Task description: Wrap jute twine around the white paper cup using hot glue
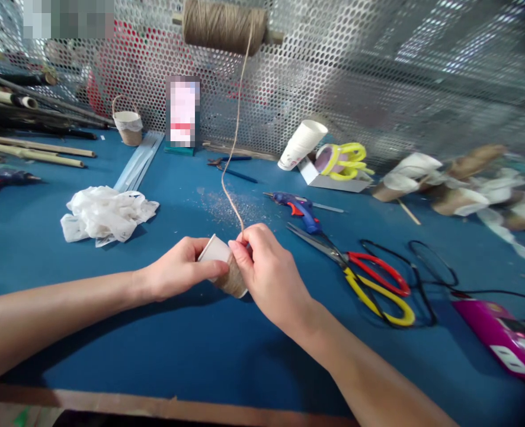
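A white paper cup (215,249), its lower part wrapped in brown twine, lies tilted between my hands above the blue table. My left hand (179,270) is closed around the cup, thumb along its side. With its thumb and forefinger, my right hand (262,267) pinches the twine (232,204) right beside the cup. That strand runs slack up to a large twine spool (224,26) on a rod at the mesh panel. My fingers hide part of the wrapped side.
On the right lie a blue glue gun (298,209), scissors (360,273) with red and yellow handles, black cables and a magenta box (502,338). Crumpled white material (106,214) is at left, a small handled basket (128,126) behind it. Stacked cups (302,144) lean near a white box (333,178).
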A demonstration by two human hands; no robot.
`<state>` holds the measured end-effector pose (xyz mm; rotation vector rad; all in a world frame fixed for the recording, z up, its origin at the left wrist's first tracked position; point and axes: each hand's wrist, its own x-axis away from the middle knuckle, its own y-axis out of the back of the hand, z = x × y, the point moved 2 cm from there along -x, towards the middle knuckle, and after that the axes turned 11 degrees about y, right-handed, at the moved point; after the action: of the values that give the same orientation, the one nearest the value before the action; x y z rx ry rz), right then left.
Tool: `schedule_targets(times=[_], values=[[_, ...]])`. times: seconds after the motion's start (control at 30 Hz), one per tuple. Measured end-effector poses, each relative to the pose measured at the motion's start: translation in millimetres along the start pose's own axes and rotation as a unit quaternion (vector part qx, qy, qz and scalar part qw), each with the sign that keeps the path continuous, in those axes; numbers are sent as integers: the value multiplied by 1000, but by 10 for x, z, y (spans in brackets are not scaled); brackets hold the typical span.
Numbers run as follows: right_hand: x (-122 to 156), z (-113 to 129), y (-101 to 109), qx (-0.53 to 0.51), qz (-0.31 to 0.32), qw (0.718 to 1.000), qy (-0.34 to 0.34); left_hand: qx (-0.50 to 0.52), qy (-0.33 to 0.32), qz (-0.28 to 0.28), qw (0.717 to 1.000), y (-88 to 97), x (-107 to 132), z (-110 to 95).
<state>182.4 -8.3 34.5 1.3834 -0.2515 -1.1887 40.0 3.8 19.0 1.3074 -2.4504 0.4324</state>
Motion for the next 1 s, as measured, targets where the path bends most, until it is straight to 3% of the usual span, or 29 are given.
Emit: schedule_targets(times=[0.63, 1.0], values=[[-8, -18, 17, 2, 14, 1000, -3, 42, 11, 9, 999, 9, -9, 24], [-2, -29, 50, 36, 14, 999, 12, 10, -2, 13, 1000, 6, 0, 6]])
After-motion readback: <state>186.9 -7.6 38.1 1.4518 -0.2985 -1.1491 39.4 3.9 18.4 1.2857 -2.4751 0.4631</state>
